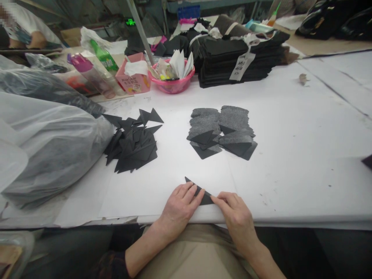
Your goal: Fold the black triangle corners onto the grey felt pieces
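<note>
A black folded triangular piece (205, 199), seemingly fabric, lies on the white table near the front edge. My left hand (181, 203) rests on it with the fingers stretched out and lying flat across its middle. At its right corner, my right hand (235, 211) pinches the edge between thumb and curled fingers. Beyond my hands, overlapping grey-black pieces (235, 117) lie in two rows, with several dark triangles (236, 149) at their near end. A loose heap of black triangular pieces (136, 149) sits to the left.
Filled plastic bags (58, 143) crowd the table's left side. Along the back stand a spray can (87, 71), a green bottle (103, 56), a pink box (135, 79), a pink basket (174, 86) and a tied stack of black fabric (221, 64). Another person (31, 29) is at the far left.
</note>
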`<state>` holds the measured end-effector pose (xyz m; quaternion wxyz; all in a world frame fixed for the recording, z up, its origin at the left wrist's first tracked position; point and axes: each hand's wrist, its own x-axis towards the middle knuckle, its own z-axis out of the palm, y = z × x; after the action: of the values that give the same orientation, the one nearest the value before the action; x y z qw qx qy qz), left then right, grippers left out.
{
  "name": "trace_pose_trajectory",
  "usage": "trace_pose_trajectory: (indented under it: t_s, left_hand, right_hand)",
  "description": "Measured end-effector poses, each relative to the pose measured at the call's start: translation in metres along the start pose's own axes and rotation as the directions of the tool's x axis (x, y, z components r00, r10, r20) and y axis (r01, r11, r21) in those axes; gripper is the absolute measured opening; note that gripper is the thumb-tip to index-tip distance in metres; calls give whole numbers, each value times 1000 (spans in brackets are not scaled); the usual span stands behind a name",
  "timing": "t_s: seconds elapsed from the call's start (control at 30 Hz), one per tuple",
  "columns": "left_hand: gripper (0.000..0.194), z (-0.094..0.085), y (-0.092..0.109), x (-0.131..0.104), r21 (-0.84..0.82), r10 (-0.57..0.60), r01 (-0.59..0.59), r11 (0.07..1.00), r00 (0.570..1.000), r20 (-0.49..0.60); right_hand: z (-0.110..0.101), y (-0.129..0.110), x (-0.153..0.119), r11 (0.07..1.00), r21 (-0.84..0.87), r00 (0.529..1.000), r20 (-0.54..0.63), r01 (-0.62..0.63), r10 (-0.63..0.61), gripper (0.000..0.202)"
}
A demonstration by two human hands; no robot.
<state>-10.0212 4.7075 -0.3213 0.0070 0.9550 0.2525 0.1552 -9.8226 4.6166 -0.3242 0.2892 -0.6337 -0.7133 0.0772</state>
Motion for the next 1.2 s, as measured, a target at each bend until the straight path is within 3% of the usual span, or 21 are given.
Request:
trace_pose_trajectory:
  t_s: [0.23,0.5,0.7,0.93,1.2]
  left_hand:
    - [31,4,5,6,-4,27,-27,1000,1000,9]
    - [33,0,14,6,12,3,-3,1000,1000,17]
    - [32,4,17,5,34,-8,7,999,999,32]
    - [32,4,17,9,-54,30,-27,998,998,59]
    - [32,3,21,13,-34,76,-73,997,991,108]
  right_hand:
    - [0,-2,-5,998,-67,1000,28,11,-9,31]
    - [0,2,-10,996,31,996,-23,-87,87,23]
    - [0,1,-10,998,13,997,-27,-67,68,19]
    - [-1,1,-11,997,-35,997,-36,-63,61,21]
    - [-3,2,-12,994,6,993,-10,-114,114,17]
